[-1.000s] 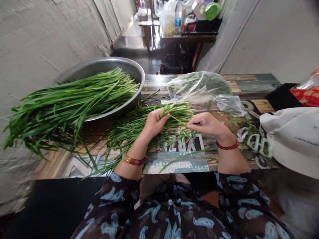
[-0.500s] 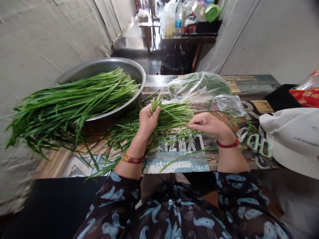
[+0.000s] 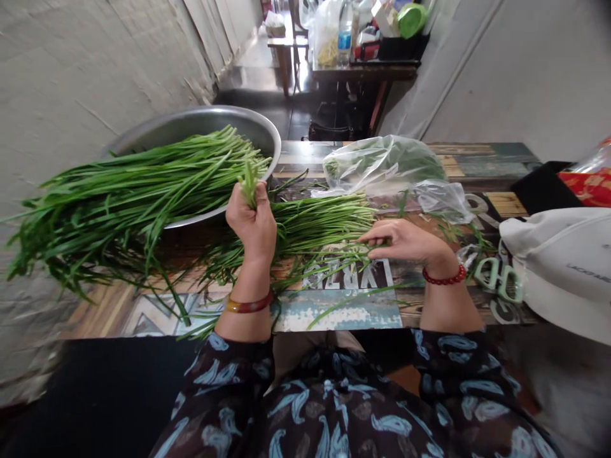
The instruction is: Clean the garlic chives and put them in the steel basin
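Observation:
My left hand is closed around a small bunch of garlic chives, the pale stem ends sticking up above the fist. It is raised beside the rim of a large metal basin. Heaped in that basin is a thick bundle of chives, the leaves hanging over its near left side. A loose pile of chives lies on the table, stem ends to the right. By those ends my right hand hovers with thumb and fingers apart, and I see nothing held in it.
Behind the pile lies a clear plastic bag with greens inside. On the right are green-handled scissors, a white cap and a black box. Scraps of leaf litter the wooden tabletop. A wall borders the left side.
My left hand has moved left and slightly up with its bunch of chives, from over the pile to the basin's rim. My right hand stays near the stem ends, its pinch now loosened.

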`<state>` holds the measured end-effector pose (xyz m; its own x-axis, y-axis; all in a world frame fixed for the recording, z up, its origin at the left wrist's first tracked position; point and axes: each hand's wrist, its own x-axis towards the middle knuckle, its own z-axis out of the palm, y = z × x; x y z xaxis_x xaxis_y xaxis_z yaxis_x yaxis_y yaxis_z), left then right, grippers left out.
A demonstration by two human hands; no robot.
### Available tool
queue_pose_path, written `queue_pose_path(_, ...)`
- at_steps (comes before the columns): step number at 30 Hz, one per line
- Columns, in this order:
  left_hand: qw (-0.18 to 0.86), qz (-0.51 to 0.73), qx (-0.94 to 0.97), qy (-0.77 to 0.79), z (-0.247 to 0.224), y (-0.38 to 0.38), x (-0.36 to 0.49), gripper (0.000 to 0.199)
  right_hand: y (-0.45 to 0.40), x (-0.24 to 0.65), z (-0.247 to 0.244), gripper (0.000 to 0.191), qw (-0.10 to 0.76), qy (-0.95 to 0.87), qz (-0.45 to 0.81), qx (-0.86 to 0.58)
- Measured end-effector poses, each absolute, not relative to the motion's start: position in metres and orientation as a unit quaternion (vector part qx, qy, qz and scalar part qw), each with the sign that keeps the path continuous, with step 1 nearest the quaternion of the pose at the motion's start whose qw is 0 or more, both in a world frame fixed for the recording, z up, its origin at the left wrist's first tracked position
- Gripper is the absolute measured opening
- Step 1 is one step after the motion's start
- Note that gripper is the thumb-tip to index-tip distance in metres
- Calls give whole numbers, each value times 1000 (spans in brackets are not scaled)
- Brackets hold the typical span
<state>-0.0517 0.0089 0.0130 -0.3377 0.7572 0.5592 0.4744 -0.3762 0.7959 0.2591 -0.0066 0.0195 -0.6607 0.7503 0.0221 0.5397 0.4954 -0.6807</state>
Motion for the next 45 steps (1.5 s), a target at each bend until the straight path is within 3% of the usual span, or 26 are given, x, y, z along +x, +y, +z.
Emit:
queue_pose_path(2,61,609,570,549,14,6,-47,34,-9,249,20,27,191,-847,313,-385)
queue_pose_path(5,61,574,620,531,15,3,-38,36,-12,232,13,26,222,-860,300,-347)
queue_pose_path(10,94,552,649,515,16,-1,-29,33,-16,219,5,26,142,-890,364,-237)
queue_pose_path(13,162,520,665,510,14,-1,-24,30,-17,223,9,27,124,-875,408,-232)
queue_pose_path(19,371,485,634,475,3,3,-14,20,-7,238,9,24,280,-805,245,-462)
queue_pose_path(23,450,465,605,464,0,3,-12,19,-4,240,2,23,238,-824,167,-486)
queue_pose_path(30,381,453,655,470,-3,3,-10,22,-6,231,-2,12,192,-839,104,-498)
queue_pose_path(38,376,453,648,484,-5,4,-9,24,-6,231,-6,11,159,-851,94,-492)
queue_pose_path(40,376,455,644,486,-6,4,-9,24,-7,233,-4,10,178,-852,121,-477)
queue_pose_path(45,392,474,627,478,-5,4,-9,23,-7,235,7,12,333,-788,272,-442)
